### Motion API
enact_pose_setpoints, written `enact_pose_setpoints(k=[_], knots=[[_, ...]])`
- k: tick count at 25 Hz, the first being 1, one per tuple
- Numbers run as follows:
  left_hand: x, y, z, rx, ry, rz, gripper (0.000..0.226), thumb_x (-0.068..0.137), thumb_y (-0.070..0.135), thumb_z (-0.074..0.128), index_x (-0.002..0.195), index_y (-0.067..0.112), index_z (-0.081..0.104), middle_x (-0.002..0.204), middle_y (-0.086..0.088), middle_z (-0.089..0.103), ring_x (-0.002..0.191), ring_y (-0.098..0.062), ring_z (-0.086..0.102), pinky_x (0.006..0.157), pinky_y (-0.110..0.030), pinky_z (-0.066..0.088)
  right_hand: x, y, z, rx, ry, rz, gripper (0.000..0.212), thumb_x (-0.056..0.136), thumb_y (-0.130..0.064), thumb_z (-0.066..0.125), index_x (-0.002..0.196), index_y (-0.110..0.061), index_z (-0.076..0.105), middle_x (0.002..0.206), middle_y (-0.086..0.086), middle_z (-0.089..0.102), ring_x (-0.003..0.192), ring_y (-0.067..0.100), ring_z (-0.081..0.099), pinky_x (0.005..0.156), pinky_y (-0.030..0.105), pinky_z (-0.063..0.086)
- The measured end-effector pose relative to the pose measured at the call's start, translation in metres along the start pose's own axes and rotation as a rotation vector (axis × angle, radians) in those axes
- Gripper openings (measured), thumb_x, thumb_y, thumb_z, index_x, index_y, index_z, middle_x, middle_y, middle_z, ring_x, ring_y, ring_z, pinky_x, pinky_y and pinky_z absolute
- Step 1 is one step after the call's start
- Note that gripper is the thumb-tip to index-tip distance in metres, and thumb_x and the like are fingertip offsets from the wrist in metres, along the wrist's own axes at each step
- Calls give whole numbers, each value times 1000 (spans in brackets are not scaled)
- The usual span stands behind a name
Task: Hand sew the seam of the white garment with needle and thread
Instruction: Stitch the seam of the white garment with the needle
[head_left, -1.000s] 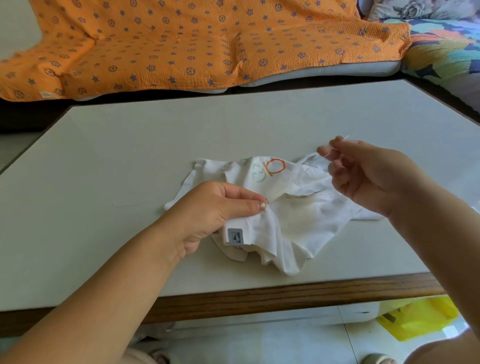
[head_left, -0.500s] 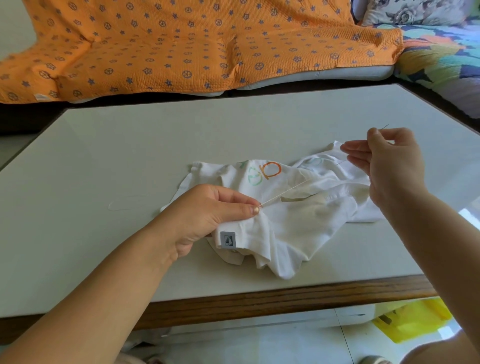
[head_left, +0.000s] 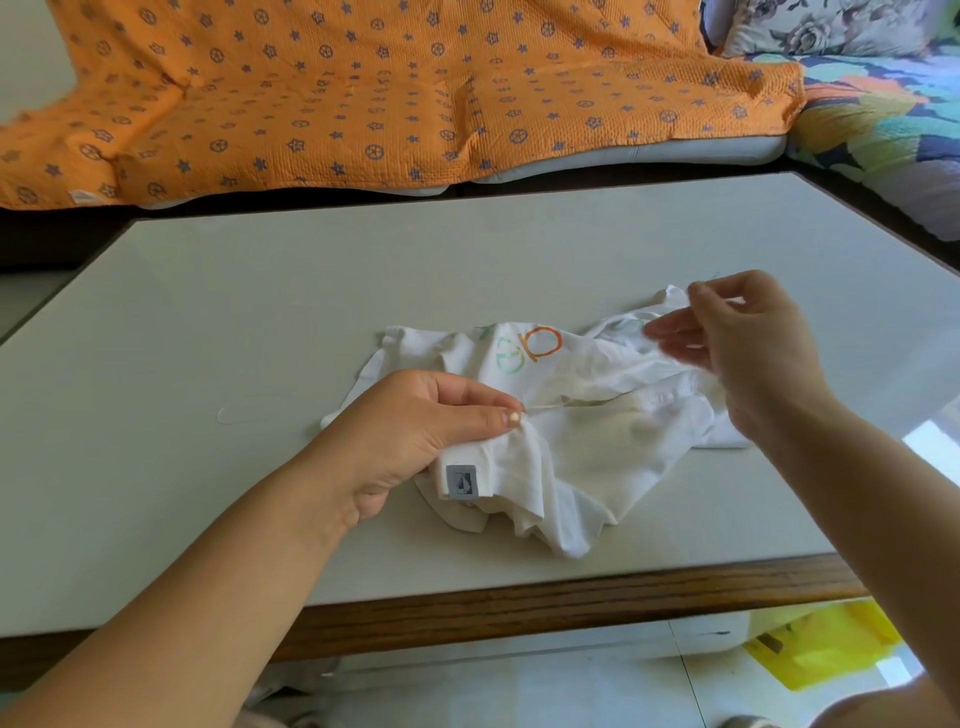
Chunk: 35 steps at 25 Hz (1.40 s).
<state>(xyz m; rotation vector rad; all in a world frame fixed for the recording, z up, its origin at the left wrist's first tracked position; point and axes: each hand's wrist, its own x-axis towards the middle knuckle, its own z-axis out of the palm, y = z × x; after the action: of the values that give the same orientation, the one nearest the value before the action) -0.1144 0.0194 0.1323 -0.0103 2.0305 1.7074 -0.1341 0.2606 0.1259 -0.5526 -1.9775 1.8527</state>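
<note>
**Colleague:** Where is the garment on your feed?

**Operator:** I see the white garment (head_left: 571, 447) crumpled on the desk (head_left: 260, 312), right of the middle and close to the near wooden edge (head_left: 519, 603). A grey label (head_left: 462, 481) sits on its near left fold. Orange letters (head_left: 543, 345) show on the far part.

**Colleague:** And the hands?

**Operator:** My left hand (head_left: 415, 431) rests on the garment's left side, thumb and forefinger pinching a fold of cloth just above the label. The thread (head_left: 550, 407) leaves the cloth right at that thumb tip and runs to the right, low over the fabric. I lose it against the white partway across.

**Colleague:** The right one?

**Operator:** My right hand (head_left: 748, 348) is raised over the far right end of the garment, clear of it as far as I can judge. Thumb and forefinger are pressed together in a pinch, and the other fingers stretch out to the left. The hand is blurred. A thin, faint sliver pokes out just beyond the thumb tip, and I take that for the needle (head_left: 717, 275), held in the pinch.

**Colleague:** Anything else around?

**Operator:** A loose thread (head_left: 228, 415) lies curled on the desk, left of the garment and apart from it. Beyond the far edge an orange blanket (head_left: 363, 93) with blue stars is spread over a seat. A yellow bag (head_left: 826, 649) lies on the floor at the near right.
</note>
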Motion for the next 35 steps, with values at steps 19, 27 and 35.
enact_pose_setpoints(k=[19, 27, 35], knots=[[1, 2, 2, -14, -10, 43, 7, 75, 18, 74, 78, 21, 79, 82, -2, 76, 74, -12, 70, 67, -24, 56, -82, 8, 21, -386, -473, -316, 7, 93, -29, 55, 87, -25, 57, 86, -13, 70, 88, -4, 63, 77, 11, 47], [-1, 2, -2, 129, -12, 28, 6, 76, 25, 76, 81, 22, 77, 72, 8, 72, 63, -1, 62, 55, -15, 46, -80, 11, 17, -460, -497, -420, 11, 95, -21, 54, 85, -24, 51, 80, -12, 63, 83, 3, 57, 71, 15, 44], [2, -1, 4, 109, 23, 101, 8, 80, 20, 74, 74, 25, 75, 65, 14, 68, 55, 2, 55, 49, -13, 38, -73, 8, 10, -482, -450, -525, 4, 86, -30, 63, 82, -29, 63, 84, -15, 66, 85, 1, 60, 72, 9, 44]])
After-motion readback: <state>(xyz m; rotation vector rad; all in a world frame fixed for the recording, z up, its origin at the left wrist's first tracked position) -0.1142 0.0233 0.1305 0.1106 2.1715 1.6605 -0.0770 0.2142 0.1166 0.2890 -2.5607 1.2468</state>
